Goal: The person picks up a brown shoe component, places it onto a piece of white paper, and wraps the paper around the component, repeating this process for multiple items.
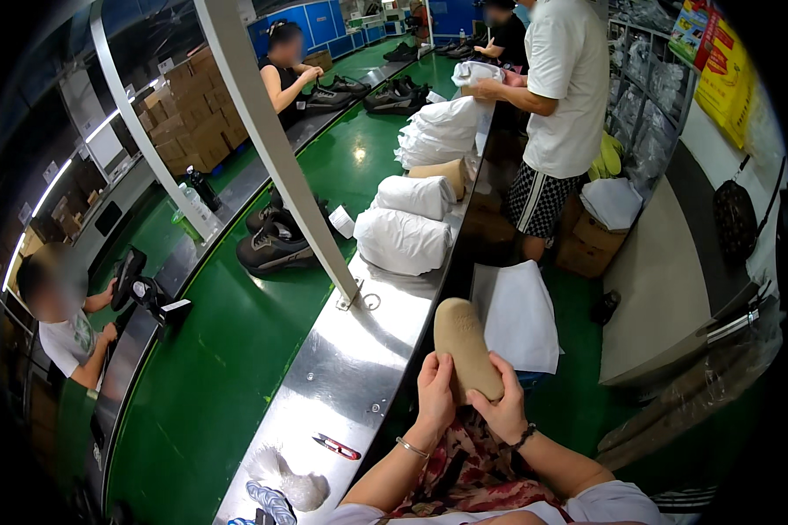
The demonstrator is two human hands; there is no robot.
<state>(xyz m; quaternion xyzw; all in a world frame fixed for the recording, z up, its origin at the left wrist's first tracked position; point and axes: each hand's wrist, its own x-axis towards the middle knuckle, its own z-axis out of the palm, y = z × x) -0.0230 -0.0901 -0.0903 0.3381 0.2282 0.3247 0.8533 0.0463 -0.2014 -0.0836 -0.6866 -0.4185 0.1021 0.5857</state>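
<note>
My left hand [435, 387] and my right hand [503, 401] hold a tan, rounded, elongated shoe insert [466, 339] in front of me, its wide end pointing away. Both thumbs press on its near end, one from each side, and my fingers go round behind it. On the metal ledge [359, 341] to the left lie small red-handled thread snips [336, 446]. Nearer to me is a clear plastic bag [303, 490] of small pale beads, beside blue-and-white laces [270, 502]. A stack of white paper sheets [518, 319] sits just past my right hand.
White-wrapped bundles [403, 238] line the ledge ahead, with another tan piece [442, 175] among them. Black shoes [276, 245] stand on the green belt [228, 376], behind a metal post [276, 144]. A person in a white shirt [569, 87] handles a white bundle; others work across the belt.
</note>
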